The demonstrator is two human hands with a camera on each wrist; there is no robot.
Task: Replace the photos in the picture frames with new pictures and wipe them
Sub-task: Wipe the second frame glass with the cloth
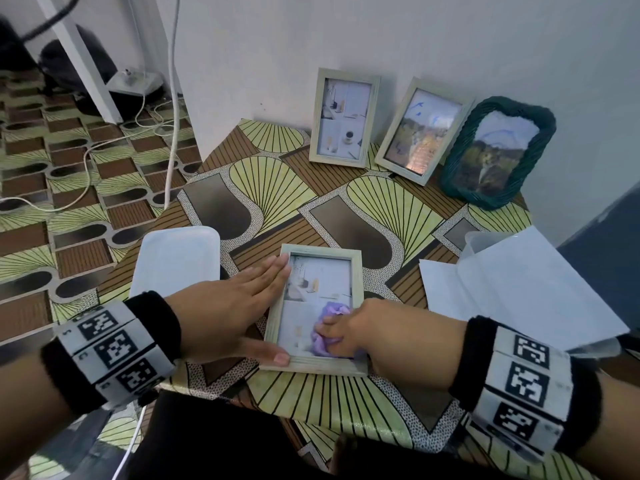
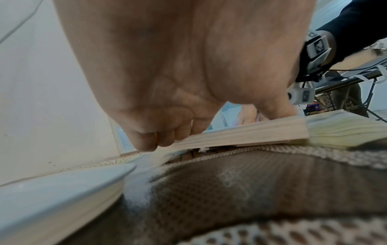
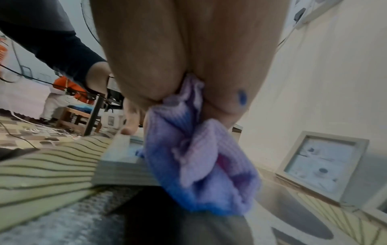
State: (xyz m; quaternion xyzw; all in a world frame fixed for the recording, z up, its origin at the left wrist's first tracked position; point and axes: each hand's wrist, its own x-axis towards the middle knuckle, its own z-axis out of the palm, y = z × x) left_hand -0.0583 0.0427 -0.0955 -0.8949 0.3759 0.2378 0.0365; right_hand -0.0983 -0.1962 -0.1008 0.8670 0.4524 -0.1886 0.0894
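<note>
A pale wooden picture frame [image 1: 357, 271] lies flat near the table's front edge, with a light photo behind its glass. My left hand [image 1: 242, 299] rests on the frame's left side with straight fingers, thumb at the lower left corner; in the left wrist view the fingers [image 2: 146, 140] lie on the frame's edge [image 2: 240, 132]. My right hand [image 1: 349, 329] grips a bunched purple cloth [image 1: 329, 323] and presses it on the glass near the lower right corner. In the right wrist view the cloth [image 3: 201, 162] hangs from the fist in front of the frame [image 3: 119, 164].
Three more frames lean on the wall at the back: a pale one [image 1: 343, 117], a second pale one [image 1: 420, 131] and a green woven one [image 1: 498, 150]. A white plastic lid [image 1: 175, 261] lies left of my hand. White sheets [image 1: 519, 292] lie at the right.
</note>
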